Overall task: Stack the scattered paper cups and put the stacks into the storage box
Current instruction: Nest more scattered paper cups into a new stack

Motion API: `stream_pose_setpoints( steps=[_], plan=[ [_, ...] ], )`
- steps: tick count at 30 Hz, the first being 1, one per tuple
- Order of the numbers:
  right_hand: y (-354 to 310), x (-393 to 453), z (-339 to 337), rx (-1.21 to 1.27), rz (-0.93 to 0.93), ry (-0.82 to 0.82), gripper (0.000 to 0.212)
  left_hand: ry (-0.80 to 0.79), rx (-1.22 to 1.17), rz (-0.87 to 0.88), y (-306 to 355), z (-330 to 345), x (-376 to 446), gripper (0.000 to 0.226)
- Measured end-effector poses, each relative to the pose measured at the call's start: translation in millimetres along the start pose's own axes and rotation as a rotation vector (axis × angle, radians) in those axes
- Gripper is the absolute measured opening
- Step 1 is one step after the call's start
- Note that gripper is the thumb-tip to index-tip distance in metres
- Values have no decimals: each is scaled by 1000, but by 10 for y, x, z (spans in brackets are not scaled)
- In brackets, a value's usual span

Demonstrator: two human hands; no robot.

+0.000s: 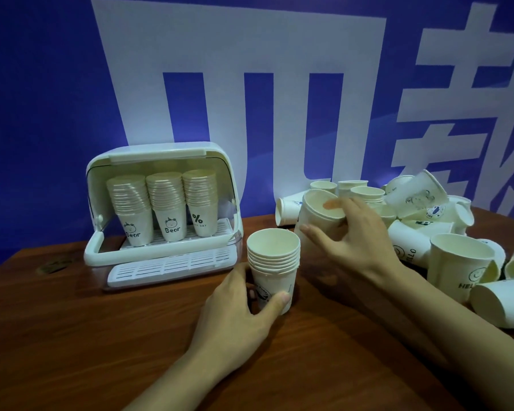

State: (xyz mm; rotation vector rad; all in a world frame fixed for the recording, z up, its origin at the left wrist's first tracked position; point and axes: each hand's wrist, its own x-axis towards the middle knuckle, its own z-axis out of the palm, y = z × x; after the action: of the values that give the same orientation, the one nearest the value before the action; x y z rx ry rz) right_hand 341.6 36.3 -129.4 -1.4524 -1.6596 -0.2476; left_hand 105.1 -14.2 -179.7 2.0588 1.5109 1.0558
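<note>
A short stack of white paper cups [273,256] stands upright on the wooden table, and my left hand [241,304] grips its lowest cup. Just right of the stack, my right hand [356,232] holds a single paper cup [318,215], tilted with its mouth facing me. The white storage box [161,206] stands open at the back left with three tall cup stacks [166,209] inside. A heap of loose cups [428,232] lies at the right, some upright, some on their sides. One blurred cup [416,191] appears above the heap.
The box's transparent lid is folded up and its slatted drain tray [166,266] sticks out in front. A blue and white banner [250,84] forms the backdrop behind the table. The brown tabletop [86,336] stretches toward me at the front left.
</note>
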Motion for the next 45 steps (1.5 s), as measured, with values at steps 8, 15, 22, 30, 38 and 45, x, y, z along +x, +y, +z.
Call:
stream_pose_setpoints(
  steps=[8, 15, 22, 30, 38, 45],
  plan=[
    [-279, -6, -233, 454, 129, 18, 71, 22, -35, 10, -16, -4, 1, 65],
    [-670, -99, -520, 851, 2, 15, 61, 308, -232, 130, 304, -195, -2, 94],
    [-821, -152, -564, 994, -134, -193, 34, 167, -367, 227, 822, -493, 32, 64],
    [-746, -105, -600, 944, -73, -68, 21, 150, -253, 176, 808, -640, 128, 59],
    [-744, -61, -634, 1085, 42, -132, 25, 121, -119, 183, 812, -713, 134, 65],
    [-693, -7, -650, 1052, 165, -52, 54, 47, -160, 196, 880, -737, 176, 79]
  ],
)
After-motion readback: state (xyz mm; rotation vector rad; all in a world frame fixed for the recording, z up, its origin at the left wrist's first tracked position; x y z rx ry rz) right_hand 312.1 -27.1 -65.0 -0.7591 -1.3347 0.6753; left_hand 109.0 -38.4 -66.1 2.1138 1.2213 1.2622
